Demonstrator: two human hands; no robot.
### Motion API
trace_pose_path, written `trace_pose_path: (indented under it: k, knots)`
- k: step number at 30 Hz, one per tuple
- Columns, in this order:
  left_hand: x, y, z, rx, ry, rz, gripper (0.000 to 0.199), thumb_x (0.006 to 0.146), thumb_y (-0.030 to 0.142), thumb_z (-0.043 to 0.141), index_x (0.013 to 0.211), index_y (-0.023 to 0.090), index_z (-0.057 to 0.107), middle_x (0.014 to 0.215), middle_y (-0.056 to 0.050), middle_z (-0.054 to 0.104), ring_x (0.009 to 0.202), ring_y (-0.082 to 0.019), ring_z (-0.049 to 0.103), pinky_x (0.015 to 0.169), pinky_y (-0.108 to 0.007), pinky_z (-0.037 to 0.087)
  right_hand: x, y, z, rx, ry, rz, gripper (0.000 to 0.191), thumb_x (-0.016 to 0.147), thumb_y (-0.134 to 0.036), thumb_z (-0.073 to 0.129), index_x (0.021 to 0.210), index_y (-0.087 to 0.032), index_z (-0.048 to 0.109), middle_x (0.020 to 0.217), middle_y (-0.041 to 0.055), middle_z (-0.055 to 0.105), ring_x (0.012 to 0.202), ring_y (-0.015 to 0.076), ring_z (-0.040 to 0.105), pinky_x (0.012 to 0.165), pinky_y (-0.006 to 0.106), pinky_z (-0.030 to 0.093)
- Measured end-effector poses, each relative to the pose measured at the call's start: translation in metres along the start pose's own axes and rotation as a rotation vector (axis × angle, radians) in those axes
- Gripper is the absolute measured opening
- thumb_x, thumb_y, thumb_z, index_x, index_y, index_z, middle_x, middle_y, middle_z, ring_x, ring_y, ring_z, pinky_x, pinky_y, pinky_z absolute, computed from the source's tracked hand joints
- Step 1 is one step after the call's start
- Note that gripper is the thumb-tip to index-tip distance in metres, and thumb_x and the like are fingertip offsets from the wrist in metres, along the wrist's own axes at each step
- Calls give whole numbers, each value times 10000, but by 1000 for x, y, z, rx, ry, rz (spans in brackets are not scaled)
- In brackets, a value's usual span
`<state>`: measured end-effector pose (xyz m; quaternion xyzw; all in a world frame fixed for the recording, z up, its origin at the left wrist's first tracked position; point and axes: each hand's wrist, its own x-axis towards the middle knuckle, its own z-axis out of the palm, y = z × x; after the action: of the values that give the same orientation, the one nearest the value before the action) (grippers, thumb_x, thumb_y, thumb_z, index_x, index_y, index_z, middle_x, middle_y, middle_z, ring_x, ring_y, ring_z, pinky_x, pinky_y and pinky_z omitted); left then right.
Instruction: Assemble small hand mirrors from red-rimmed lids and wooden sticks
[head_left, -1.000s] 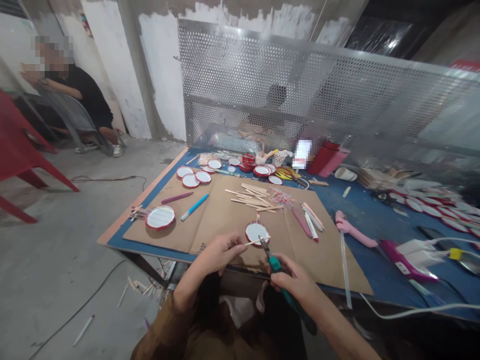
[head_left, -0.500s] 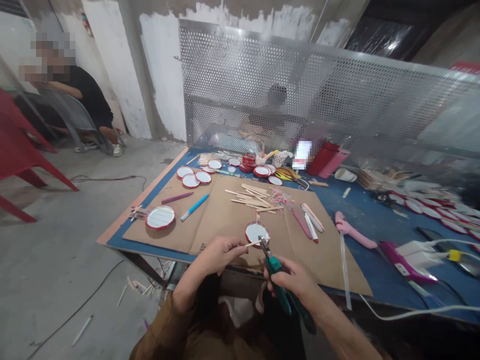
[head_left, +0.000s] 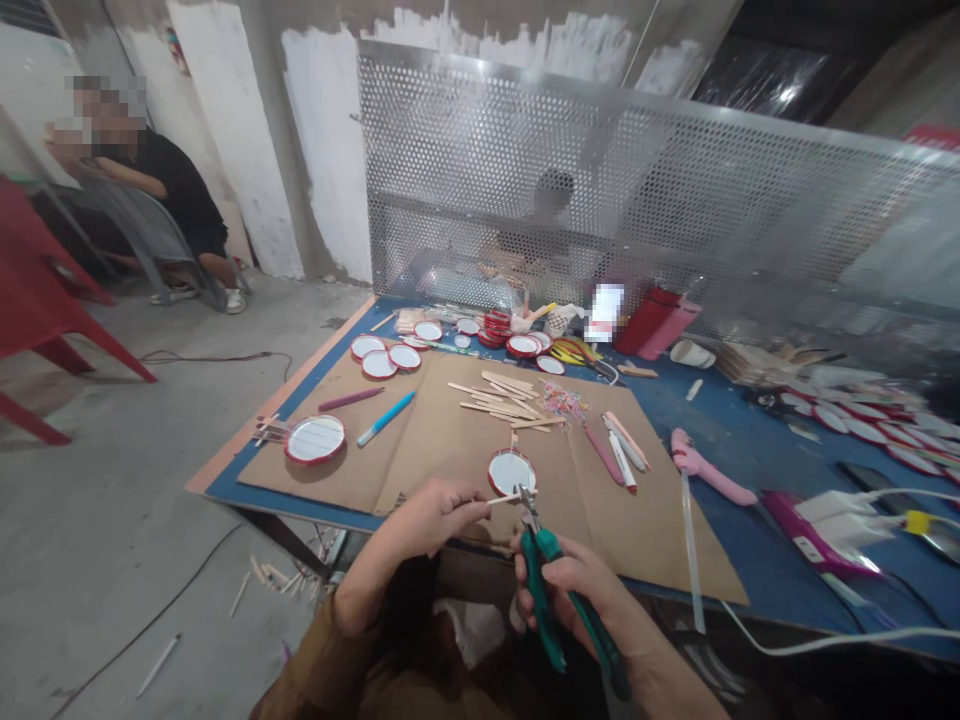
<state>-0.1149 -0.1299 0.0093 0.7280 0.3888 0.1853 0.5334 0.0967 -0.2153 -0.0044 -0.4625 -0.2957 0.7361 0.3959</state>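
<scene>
My left hand (head_left: 442, 515) pinches a thin wooden stick (head_left: 501, 499) at its left end, just above the near edge of the cardboard. In my right hand (head_left: 574, 585) are green-handled cutting pliers (head_left: 551, 560), their handles spread apart. The jaws of the pliers sit around the stick near its right end. Right behind them lies a round white disc with a red rim (head_left: 512, 471), with a small wooden piece at its top. A larger red-rimmed disc with lines across it and a stick neck (head_left: 315, 440) rests on the left.
Loose wooden sticks (head_left: 506, 400) lie beside tangled coloured strands (head_left: 564, 400) on the cardboard (head_left: 427, 430). Markers (head_left: 619, 455) lie to the right, then a pink glue gun (head_left: 709, 470) and a purple power strip (head_left: 821, 540). A perforated metal panel (head_left: 465, 170) borders the back.
The plier handles have spread wider apart, and the jaws have come slightly lower with the stick. The whole view has shifted a little.
</scene>
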Motion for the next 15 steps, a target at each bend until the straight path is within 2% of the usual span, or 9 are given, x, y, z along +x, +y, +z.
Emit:
trace_pose_path:
  k: [4, 8, 12, 14, 15]
  knots:
    - [1, 1, 0, -5, 8, 47, 282, 867, 414, 457, 775, 189, 601, 474, 83, 373, 399, -84, 368, 414, -204, 257, -4, 0, 5, 81, -40, -21, 331, 657, -319, 718, 943, -170, 645, 812, 18, 638, 623, 158, 623, 559, 304, 499]
    - [4, -5, 1, -143, -21, 85, 363, 855, 521, 468, 768, 180, 557, 481, 81, 397, 419, -80, 361, 429, -195, 270, -10, -6, 23, 188, -157, -57, 324, 691, -318, 695, 971, -159, 657, 829, 37, 632, 658, 171, 625, 581, 314, 502]
    - [5, -14, -1, -292, -43, 150, 459, 834, 615, 455, 729, 174, 528, 493, 61, 453, 462, -86, 394, 499, -207, 336, -10, -6, 44, 309, -294, -49, 374, 692, -347, 664, 1018, -164, 671, 840, 33, 603, 666, 164, 598, 604, 328, 499]
    - [4, -17, 1, -239, 42, 188, 457, 833, 603, 464, 698, 174, 543, 568, 25, 513, 549, -112, 472, 566, -229, 386, -10, -8, 51, 368, -340, -76, 402, 687, -392, 650, 1031, -185, 673, 835, 28, 580, 653, 153, 566, 598, 326, 486]
    - [5, -18, 3, -182, 150, 204, 440, 847, 575, 459, 690, 175, 555, 618, 6, 539, 615, -132, 509, 615, -244, 409, -10, -11, 54, 377, -339, -107, 414, 684, -416, 647, 1034, -196, 674, 834, 27, 569, 649, 150, 549, 593, 323, 478]
